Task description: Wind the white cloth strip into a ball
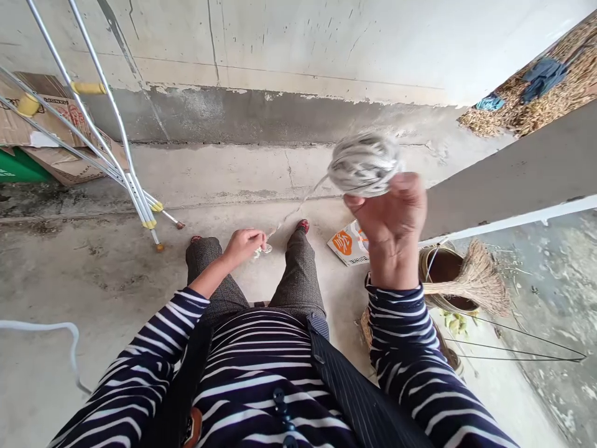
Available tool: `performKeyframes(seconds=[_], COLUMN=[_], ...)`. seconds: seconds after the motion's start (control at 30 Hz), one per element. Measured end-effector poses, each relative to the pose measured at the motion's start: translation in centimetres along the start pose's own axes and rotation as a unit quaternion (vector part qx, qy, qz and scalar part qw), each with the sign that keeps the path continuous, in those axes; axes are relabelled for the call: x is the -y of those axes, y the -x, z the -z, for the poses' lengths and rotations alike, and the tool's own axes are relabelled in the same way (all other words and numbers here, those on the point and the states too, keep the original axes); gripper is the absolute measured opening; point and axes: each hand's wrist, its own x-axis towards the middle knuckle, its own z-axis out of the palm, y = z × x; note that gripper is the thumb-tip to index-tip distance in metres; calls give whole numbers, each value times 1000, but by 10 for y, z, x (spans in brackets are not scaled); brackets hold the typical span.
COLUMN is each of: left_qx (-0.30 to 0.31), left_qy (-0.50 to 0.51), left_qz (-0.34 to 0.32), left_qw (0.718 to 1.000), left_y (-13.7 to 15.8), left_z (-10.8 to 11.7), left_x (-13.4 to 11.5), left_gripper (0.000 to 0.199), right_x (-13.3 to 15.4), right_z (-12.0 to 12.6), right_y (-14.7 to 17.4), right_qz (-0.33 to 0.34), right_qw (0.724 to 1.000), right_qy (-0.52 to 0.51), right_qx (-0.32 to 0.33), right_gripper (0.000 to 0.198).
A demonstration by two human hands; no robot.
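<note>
A ball of grey yarn (364,165) is up before the wall (298,37); the right hand (392,214), raised with its palm side towards the wearer, is clamped on its underside; a strand (303,203) slants down to the left hand (245,244), lowered between the knees (205,249), pinched around a small pale piece (267,249).

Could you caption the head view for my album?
Right hand holds up a ball of grey yarn, its strand running to the left hand.

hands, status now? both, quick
Left hand: closed, pinching the strand; the small pale bit at its fingertips is unclear.
Right hand: holding the yarn ball, some fingers hidden behind it.
</note>
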Motion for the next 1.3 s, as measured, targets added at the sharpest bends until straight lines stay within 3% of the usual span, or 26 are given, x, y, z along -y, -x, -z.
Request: performKeyframes(seconds=[0.13,0.2,0.3,0.37,0.43,0.5,0.6,0.83,1.0,1.17,1.3], left_qx=[35,-13,-130,-147,-124,-59,-6,60,0,-80,-92], left_qy=[-70,-87,-60,26,133,234,317,163,90,66,-26], left_qz=[95,125,67,-12,-60,-62,-40,-6,56,62,98], left_qw=[992,988,987,989,982,968,948,985,994,993,991], left_y=[16,8,-18,-36,-46,-46,-34,4,17,-5,-35], left_z=[19,30,37,31,18,3,-9,28,64,85,69], left_x=[32,33,2,-34,-70,-97,-108,-53,-8,19,11], left_gripper=[32,26,33,41,47,47,47,42,37,36,26], right_x=[28,23,-4,-25,-39,-44,-35,6,21,52,56], right_z=[-6,-10,-19,-27,-35,-38,-34,-10,-11,-36,-55], right_y=[6,9,14,17,18,17,12,11,21,41,47], right_qz=[33,1,-73,-110,-127,-131,-114,-34,3,67,90], right_qw=[999,1000,997,992,988,987,988,999,998,986,988], right_qy=[1,10,2,1,7,12,9,8,69,151,128], right_qx=[6,6,33,61,82,98,100,-17,-12,-1,-5], right_gripper=[79,75,61,54,50,48,45,40,47,51,55])
